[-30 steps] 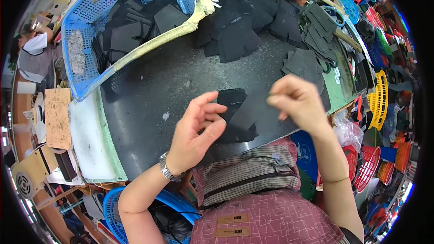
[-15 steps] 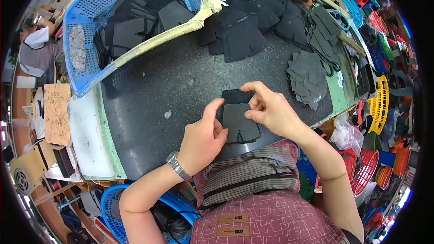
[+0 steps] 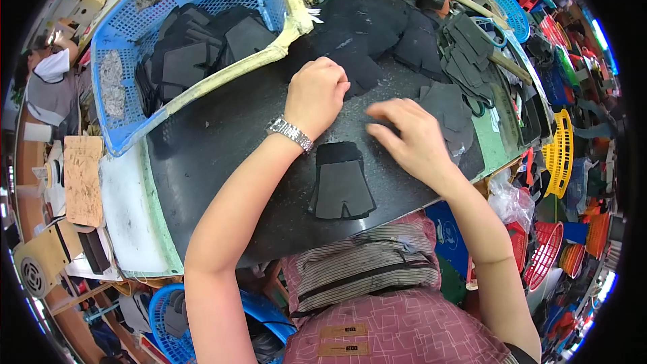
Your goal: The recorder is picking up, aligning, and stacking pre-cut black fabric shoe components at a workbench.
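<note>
A dark grey flat piece with a notched near edge (image 3: 344,189) lies on the black tabletop in front of me. It rests on a black piece (image 3: 339,152), whose far end sticks out beyond it. My left hand (image 3: 315,96) is beside the near edge of the pile of black cut pieces (image 3: 364,27). Its fingers are curled, and I cannot make out whether they grip a piece. Farther right, my right hand (image 3: 408,136) hovers with thumb and forefinger apart and nothing between them. It is near the stack of dark grey pieces (image 3: 448,111).
A blue plastic basket (image 3: 125,136) of dark pieces stands at the far left, its rim wrapped in pale yellow. Grey strips (image 3: 465,47) lie at the far right, beside a hammer-like wooden handle (image 3: 509,67). A blue basket (image 3: 160,307) sits below the table's left side.
Both hands have let go of the stacked grey and black pieces, which stay on the tabletop. The left hand has moved away to the black pile; the right has shifted slightly right and opened.
</note>
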A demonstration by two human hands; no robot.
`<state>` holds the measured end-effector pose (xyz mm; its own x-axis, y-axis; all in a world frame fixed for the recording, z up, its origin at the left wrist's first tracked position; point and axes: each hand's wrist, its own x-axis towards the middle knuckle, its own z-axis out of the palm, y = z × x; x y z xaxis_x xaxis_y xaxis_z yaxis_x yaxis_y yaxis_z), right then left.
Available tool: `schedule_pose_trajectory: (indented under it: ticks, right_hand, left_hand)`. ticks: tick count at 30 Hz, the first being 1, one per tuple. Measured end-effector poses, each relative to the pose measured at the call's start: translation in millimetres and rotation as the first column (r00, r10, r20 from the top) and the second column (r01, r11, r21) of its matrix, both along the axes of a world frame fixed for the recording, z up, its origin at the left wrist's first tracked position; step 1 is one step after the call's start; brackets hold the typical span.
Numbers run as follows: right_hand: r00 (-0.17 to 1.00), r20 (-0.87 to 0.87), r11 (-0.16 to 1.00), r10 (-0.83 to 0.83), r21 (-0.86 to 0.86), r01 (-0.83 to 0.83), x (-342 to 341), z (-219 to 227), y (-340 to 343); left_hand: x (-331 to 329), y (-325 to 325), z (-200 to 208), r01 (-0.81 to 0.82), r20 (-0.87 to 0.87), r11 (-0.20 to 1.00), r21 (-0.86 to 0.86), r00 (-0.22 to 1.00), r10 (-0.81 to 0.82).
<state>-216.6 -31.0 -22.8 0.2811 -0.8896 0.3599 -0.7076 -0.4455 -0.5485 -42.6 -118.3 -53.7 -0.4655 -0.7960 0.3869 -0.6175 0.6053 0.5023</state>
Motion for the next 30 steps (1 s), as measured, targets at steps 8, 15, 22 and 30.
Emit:
schedule_pose_trajectory:
  ticks: [8,15,22,30]
  right_hand:
    - [0.991,-0.113,0.939,-0.078,0.326,0.111,24,14,-31]
    - [0.937,-0.350,0.983,0.013,0.177,0.053,5,-13,-45]
    - [0.893,-0.280,0.936,-0.351,-0.106,0.335,-69,16,-17]
    - [0.805,-0.333,0.858,-0.492,-0.027,0.513,-101,3,1]
  left_hand:
    - [2,-3,7,0.085,0.273,0.982,-0.166,0.961,-0.037]
    - [32,75,60,0.182,-0.042,0.941,-0.285,0.978,-0.202]
    - [63,148,31,0.464,0.284,0.884,-0.055,0.856,-0.432]
    - [-10,107,36,0.318,-0.124,0.948,-0.033,0.939,-0.320]
